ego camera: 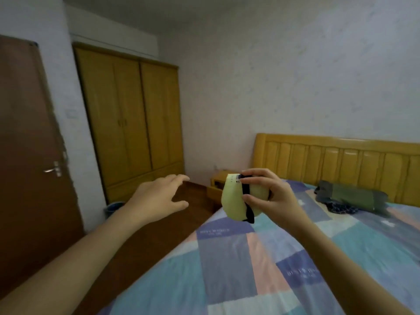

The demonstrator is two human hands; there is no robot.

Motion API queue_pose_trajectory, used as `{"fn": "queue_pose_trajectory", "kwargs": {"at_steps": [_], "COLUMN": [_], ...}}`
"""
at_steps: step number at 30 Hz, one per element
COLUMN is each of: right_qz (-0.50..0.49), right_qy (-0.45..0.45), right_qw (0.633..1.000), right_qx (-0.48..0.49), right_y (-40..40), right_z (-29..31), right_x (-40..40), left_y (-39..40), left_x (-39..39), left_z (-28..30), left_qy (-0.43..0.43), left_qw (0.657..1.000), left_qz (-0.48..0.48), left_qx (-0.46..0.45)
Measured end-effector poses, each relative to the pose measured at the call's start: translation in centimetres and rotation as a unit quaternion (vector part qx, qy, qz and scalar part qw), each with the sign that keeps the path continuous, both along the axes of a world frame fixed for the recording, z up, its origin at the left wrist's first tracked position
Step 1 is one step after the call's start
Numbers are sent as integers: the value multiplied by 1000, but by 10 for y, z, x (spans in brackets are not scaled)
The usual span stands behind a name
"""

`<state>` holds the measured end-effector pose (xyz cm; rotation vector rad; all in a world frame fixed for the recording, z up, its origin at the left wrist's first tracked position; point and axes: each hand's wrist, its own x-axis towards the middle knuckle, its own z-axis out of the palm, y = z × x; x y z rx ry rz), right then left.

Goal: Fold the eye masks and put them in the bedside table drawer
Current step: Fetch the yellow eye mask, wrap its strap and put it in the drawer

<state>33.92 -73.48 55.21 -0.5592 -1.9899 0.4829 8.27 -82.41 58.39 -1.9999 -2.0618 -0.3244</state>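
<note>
Eye masks show here as one pale yellow folded eye mask (234, 196) with a black strap (246, 194), held in the air above the near edge of the bed (250, 258), in front of the bedside table.

The bed, under a patchwork sheet of blue, pink and lilac, runs off the bottom and right of the view. Its wooden headboard (341, 155) is cut off at the right. A closed yellow wardrobe (129, 119) stands against the far wall, and a brown door (29, 144) is cut off at the left.

A dark green bundle of cloth (350, 196) lies on the bed by the headboard; what it is cannot be made out.

The bedside table (217, 178) is mostly hidden behind the mask. Its drawer (212, 192) looks pulled out, contents unseen.

The left hand (159, 198) is spread wide, empty, over the floor. The right hand (270, 196) pinches the mask, thumb and fingers on the strap.
</note>
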Motion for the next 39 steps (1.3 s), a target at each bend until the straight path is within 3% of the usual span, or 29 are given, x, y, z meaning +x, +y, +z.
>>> {"fn": "queue_pose_trajectory", "kwargs": {"at_steps": [4,9,20,28,39], "right_qz": [92,215,306,338,390], "right_qy": [-4,1,7,-17,8], "right_qw": [996,974,951,940,920], "right_qx": [3,-65,-48,-36,-23], "right_y": [-23,-58,-125,-93,4], "right_z": [44,73,95,95,108], "right_x": [-81,-197,-425,-562,-762], "left_y": [-58,-130,-239,-233,-140], "left_x": [-74,-166,-350,-471,-635], "left_z": [44,80,100,94,104], "left_qy": [34,80,99,77,118], "left_qw": [998,987,961,959,950], "left_qz": [54,142,257,272,284], "left_qx": [-19,-8,-28,17,53]}}
